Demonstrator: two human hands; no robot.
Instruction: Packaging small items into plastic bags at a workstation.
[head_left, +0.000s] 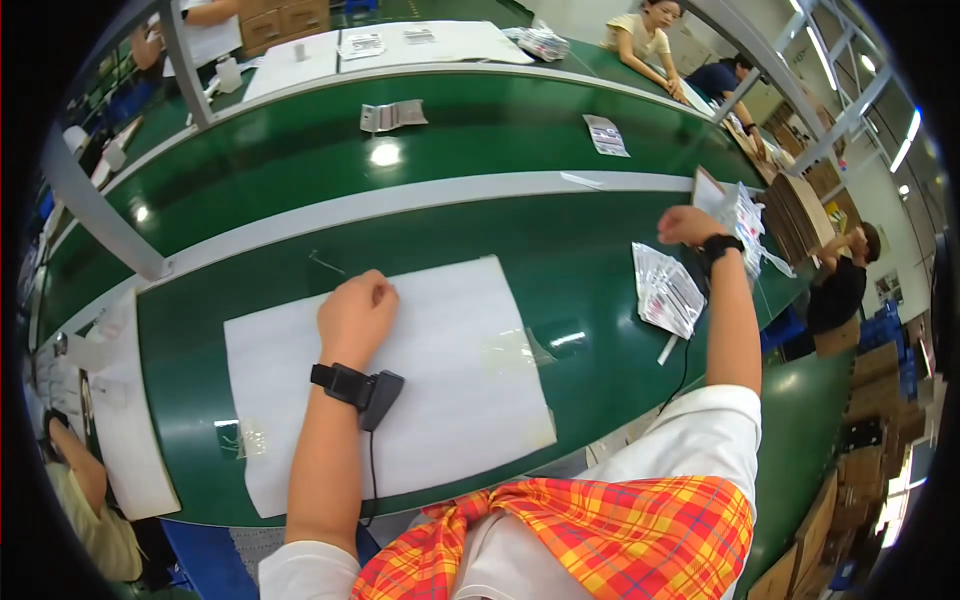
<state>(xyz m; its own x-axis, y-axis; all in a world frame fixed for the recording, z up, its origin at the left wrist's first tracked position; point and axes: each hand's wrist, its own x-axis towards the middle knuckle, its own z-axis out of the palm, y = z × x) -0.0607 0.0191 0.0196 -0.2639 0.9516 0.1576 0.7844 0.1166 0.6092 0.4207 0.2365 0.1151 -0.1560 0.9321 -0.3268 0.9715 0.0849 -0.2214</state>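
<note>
My left hand (357,318) is curled into a loose fist over the upper left part of a white sheet (450,400). Nothing shows in its fingers. A black strap with a small black device (358,388) sits on that wrist, and a cable runs down from it. Farther right, my right hand (688,226) is closed too, with nothing seen sticking out of it. It hovers just beyond a fanned stack of printed silvery packets (668,290). Beside it, to the right, lies a pile of clear plastic bags (742,225). A black band (720,246) circles the right wrist.
Clear tape (252,438) fixes the sheet to the green table (590,380). A pale rail (450,195) separates it from a green surface bearing two packets (394,116) (606,136). A white board (125,400) lies at left. Metal posts (100,215) rise beyond. Several people work around.
</note>
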